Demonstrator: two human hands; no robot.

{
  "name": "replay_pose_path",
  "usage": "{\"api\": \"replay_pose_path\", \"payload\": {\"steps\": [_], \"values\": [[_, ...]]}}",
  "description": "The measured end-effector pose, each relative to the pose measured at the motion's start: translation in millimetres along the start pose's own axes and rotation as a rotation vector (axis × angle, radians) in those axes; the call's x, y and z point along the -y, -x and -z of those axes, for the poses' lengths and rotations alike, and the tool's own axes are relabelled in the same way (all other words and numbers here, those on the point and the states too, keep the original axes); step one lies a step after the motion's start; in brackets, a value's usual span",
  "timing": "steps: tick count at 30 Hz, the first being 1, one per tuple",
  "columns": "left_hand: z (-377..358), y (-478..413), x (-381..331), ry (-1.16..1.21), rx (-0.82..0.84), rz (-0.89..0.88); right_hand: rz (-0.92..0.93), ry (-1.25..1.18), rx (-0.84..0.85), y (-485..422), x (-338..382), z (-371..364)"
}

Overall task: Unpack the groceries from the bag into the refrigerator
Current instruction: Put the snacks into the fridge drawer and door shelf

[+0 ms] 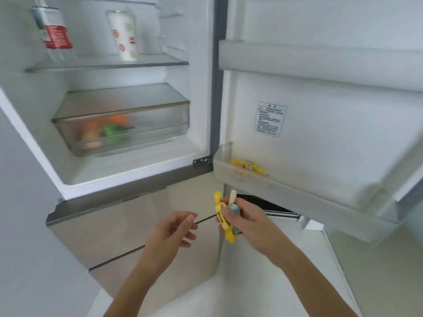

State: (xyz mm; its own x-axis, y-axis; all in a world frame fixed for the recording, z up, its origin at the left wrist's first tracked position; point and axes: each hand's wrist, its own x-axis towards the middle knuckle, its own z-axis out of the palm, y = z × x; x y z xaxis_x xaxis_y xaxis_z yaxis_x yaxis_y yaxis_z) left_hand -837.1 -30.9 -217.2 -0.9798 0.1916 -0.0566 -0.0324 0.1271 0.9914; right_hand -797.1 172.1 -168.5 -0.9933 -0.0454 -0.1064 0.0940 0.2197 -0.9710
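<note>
The refrigerator (128,170) is seen with its door (320,124) swung wide to the right, and several groceries are already stored inside. On the far upper shelf (107,65) a clear bottle with a red label (53,33) is stood at the left, and a white cup with red and yellow marks (123,35) is stood to its right, well apart from it. Below, in the clear drawer (123,131), orange and green produce (107,131) is made out through the blurred front wall; what exactly it is cannot be told. In the lower door bin (286,193) a yellow wrapped sweet (248,166) is already laid near the bin's left end. The right hand (246,221) is closed around small wrapped items: a yellow wrapped sweet (223,217) and a pale blue packet (235,210) are clamped together in its fingers, held just below and near the left end of the door bin. The left hand (170,232) is held empty, fingers loosely curled and parted, just to the left of the right hand and not touching it. The bag is not in view, so what remains in it cannot be told. The task is judged to be well under way but not finished: the sweets in hand are yet to be stowed, most likely in the door bin beside the one already there.
</note>
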Motion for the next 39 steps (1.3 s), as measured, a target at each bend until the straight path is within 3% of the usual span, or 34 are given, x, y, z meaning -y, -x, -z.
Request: {"api": "replay_pose_path", "payload": {"steps": [7, 14, 21, 27, 34, 39], "values": [[-79, -51, -67, -0.011, 0.178, -0.123, 0.171, 0.077, -0.155, 17, 46, 105], [-92, -98, -111, -0.152, 0.187, -0.274, 0.144, 0.53, -0.155, -35, 60, 172], [-109, -144, -117, -0.507, 0.231, -0.446, 0.031, 0.919, -0.096, -86, 46, 184], [-124, -161, -114, -0.717, 0.333, -0.475, -0.06, 1.123, -0.088, -90, 30, 185], [-134, -173, -112, -0.776, 0.414, -0.478, -0.159, 1.254, -0.113, -100, 20, 175], [-135, -174, -113, -0.798, 0.421, -0.495, -0.13, 1.238, -0.179, -98, 21, 174]]}}
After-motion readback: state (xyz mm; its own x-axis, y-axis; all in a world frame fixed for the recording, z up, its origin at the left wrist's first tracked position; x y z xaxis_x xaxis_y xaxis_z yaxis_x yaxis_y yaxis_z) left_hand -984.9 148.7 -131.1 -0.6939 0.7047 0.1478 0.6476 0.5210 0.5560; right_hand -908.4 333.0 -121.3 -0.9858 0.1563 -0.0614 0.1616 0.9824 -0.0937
